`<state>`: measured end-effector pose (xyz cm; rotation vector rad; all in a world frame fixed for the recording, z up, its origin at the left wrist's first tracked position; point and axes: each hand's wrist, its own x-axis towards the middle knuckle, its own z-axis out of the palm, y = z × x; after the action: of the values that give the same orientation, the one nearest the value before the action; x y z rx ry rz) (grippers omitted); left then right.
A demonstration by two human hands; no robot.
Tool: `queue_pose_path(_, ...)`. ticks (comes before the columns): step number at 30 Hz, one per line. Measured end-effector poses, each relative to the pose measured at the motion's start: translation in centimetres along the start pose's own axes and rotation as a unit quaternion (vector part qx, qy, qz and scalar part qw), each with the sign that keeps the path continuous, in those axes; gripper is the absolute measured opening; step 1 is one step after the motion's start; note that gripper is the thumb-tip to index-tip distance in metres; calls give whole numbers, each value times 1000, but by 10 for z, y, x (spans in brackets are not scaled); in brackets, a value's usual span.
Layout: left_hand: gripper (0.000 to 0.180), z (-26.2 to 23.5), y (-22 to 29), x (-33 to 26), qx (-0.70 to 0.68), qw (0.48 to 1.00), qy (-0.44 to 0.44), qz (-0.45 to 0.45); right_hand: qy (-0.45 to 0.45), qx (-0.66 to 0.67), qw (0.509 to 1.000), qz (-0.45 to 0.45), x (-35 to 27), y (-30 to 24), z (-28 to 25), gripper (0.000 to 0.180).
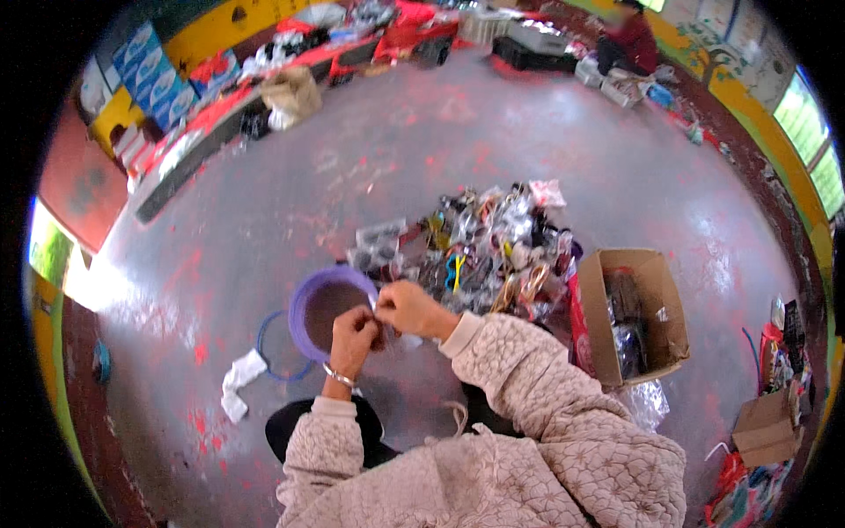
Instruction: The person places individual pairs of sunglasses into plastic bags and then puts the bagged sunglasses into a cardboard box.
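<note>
My left hand [354, 338] and my right hand [410, 308] meet just over the right rim of a purple round bowl [304, 304] on the floor. Both pinch one small item between the fingertips; it is too small to tell what it is. A bracelet sits on my left wrist. Both sleeves are pale quilted fabric. Right behind my right hand lies a heap of small plastic-wrapped items [488, 251], several of them colourful.
An open cardboard box [662, 308] with dark packets stands at the right. A white cloth [238, 383] lies left of the bowl. A smaller box [764, 427] and clutter sit far right. A person [627, 42] sits at the back among boxes and goods.
</note>
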<state>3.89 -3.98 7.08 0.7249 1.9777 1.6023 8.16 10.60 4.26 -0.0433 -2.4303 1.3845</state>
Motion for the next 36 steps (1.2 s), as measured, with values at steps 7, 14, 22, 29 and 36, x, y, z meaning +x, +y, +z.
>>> queue_pose_path(7,8,-11,0,-13,-106,993,-10,-47,-110,191,965,144,1,-43,-13,17)
queue_pose_path(14,11,-16,9,-18,-96,993,32,-58,-100,232,955,156,0,-50,-12,15)
queue_pose_path(22,12,-15,-8,-11,4,997,77,-7,14,-23,999,29,3,-24,8,16)
queue_pose_path(29,16,-16,-4,-13,-146,986,30,-74,-96,228,959,138,6,-40,-4,11)
queue_pose_path(36,32,-13,-13,-3,-40,996,-22,-74,-72,44,996,-24,4,-19,0,8)
